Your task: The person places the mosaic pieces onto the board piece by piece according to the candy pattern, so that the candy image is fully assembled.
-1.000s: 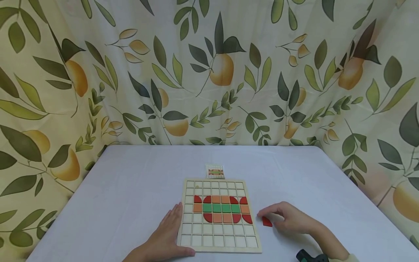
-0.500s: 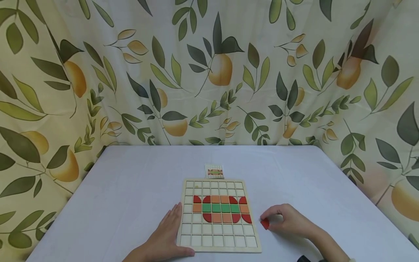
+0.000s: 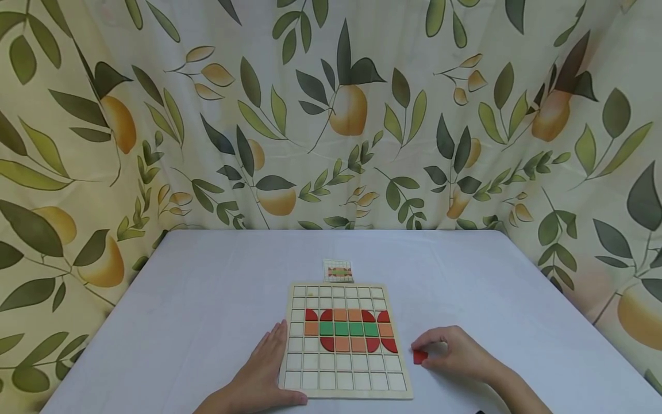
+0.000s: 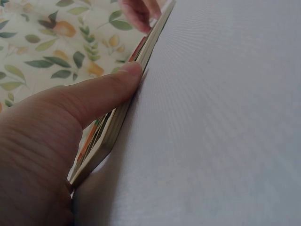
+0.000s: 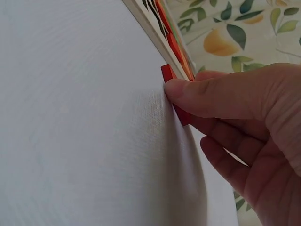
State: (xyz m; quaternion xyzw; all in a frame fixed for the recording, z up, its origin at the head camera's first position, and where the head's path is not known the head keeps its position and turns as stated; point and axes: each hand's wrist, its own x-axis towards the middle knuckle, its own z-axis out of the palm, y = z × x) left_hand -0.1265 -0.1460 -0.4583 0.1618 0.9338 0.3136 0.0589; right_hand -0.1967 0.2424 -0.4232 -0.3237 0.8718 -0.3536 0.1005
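Observation:
A wooden grid board (image 3: 355, 363) lies on the table, with red quarter-round, orange square and green square tiles (image 3: 341, 328) set in its middle rows. My left hand (image 3: 257, 368) rests along the board's left side, fingers straight; its thumb (image 4: 110, 89) lies against the near edge. Off the board's right side, my right hand (image 3: 457, 355) pinches a red tile (image 3: 419, 357) between thumb and fingers. In the right wrist view this red tile (image 5: 182, 115) is seen edge-on, close over the white tablecloth, and the thumb covers part of it.
Just beyond the board's far edge lies a small pattern card (image 3: 338, 271) printed with a similar coloured design. A white cloth covers the table (image 3: 207, 287). Behind it and at both sides hangs a leaf-and-fruit curtain (image 3: 331, 172).
The red tile, first lying under the right hand's fingers, is now pinched and turned in them. The right hand has shifted slightly right and nearer. The left hand and board stay put.

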